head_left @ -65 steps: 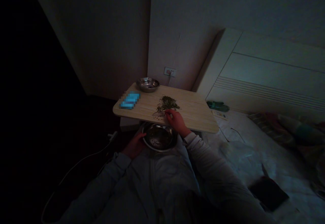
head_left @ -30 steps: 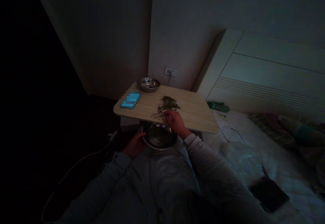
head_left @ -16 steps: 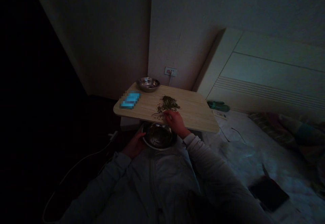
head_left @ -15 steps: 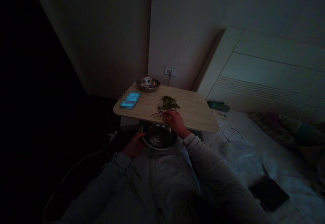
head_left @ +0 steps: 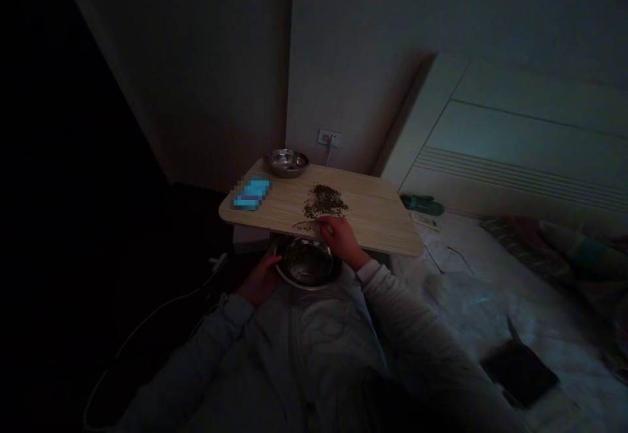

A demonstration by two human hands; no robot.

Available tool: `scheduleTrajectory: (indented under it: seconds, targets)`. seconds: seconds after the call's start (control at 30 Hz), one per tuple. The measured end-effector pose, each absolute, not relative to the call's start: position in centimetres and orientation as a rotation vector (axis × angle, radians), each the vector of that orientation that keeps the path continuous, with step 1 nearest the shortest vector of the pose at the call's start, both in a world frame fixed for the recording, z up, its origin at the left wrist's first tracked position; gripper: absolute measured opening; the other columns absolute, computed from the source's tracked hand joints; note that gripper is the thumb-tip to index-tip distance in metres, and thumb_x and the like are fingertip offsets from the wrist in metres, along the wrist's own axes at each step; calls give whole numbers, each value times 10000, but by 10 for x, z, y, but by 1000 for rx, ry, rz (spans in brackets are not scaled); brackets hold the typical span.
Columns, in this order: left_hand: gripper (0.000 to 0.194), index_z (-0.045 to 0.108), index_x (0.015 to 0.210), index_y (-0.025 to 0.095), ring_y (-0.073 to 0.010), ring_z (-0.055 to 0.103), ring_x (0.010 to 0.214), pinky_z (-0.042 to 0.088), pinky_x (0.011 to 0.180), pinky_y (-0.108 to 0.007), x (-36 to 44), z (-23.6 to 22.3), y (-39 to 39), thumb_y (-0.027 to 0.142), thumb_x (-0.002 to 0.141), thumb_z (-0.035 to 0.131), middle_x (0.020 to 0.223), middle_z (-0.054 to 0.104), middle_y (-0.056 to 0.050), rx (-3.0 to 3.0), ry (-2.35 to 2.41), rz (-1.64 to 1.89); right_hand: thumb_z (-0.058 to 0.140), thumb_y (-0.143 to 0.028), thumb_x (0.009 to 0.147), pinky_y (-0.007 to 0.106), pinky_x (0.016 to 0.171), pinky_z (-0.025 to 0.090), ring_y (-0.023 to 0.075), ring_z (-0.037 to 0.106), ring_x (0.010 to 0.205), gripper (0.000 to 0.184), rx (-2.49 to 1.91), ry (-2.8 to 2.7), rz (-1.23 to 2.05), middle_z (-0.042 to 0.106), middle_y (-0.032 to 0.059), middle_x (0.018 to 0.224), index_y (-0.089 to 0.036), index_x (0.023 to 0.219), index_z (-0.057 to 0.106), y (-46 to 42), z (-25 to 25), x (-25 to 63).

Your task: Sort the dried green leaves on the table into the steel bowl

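My left hand [head_left: 263,278] is closed on the left rim of a shiny metal bowl [head_left: 310,264], which sits at my lap just under the table's front edge. A few small dark specks show inside it. Above that edge, my right hand [head_left: 340,239] pinches a thin, curved, pale piece [head_left: 303,224]; its kind cannot be made out in the dim light. Just beyond the fingers, a loose pile of small green grains [head_left: 324,200], bean-like in look, is spread on the wooden table [head_left: 383,217]. Several stray grains lie near the pale piece.
A second metal bowl [head_left: 286,163] stands at the table's back left corner, with a lit, blurred-out phone [head_left: 252,193] in front of it. To the right is a bed [head_left: 417,302] with a green bottle [head_left: 422,205] and a dark flat object [head_left: 521,373]. A white cable [head_left: 147,318] runs at left.
The pale piece in my right hand has tilted from broad side to near edge-on. Both hands stay almost in place, and the specks in the lap bowl look slightly shifted.
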State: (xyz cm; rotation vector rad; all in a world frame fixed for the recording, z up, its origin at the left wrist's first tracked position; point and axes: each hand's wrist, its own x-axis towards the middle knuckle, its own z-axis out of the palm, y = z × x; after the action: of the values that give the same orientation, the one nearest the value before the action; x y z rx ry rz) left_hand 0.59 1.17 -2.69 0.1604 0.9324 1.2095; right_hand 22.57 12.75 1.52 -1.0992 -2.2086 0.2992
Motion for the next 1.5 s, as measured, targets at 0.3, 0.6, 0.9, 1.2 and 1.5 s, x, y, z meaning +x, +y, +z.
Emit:
scheduleTrajectory:
  seconds: [0.3,0.6,0.9,1.2,1.5]
  targets:
    - [322,794,1201,174,-241,840,894,667,816,-316,6,-24,11,87,901,716,968,878,-63,133,923,1207,638,-208,1022,455,1050,581,296,785,1114,254,-1086,-2226,317,869,126,1160,-225,1172,842,122,19,229]
    - [268,807,1142,156,-241,831,880,660,816,-319,6,-24,11,77,906,705,941,870,-71,124,943,1201,658,-195,1006,443,1035,585,279,775,1082,242,-1029,-2196,326,868,111,1129,-238,1159,839,124,12,232]
    - [212,805,1064,158,-240,834,935,662,847,-315,7,-23,11,67,909,692,970,873,-76,150,926,1227,656,-225,1005,450,1033,591,291,777,1079,225,-1057,-2141,334,865,114,1131,-247,1127,844,127,13,233]
    - [320,802,1199,176,-265,841,1010,673,860,-333,5,-28,11,106,898,718,1042,884,-79,175,948,1211,666,-347,986,448,1009,607,286,768,1049,191,-1037,-1916,475,853,103,1071,-254,1055,817,133,5,229]
    - [253,802,1145,165,-252,843,961,672,848,-321,4,-31,13,110,919,704,989,879,-80,163,929,1197,709,-511,907,417,978,607,254,738,1002,284,-1054,-1552,830,816,73,1004,-241,979,758,146,6,216]
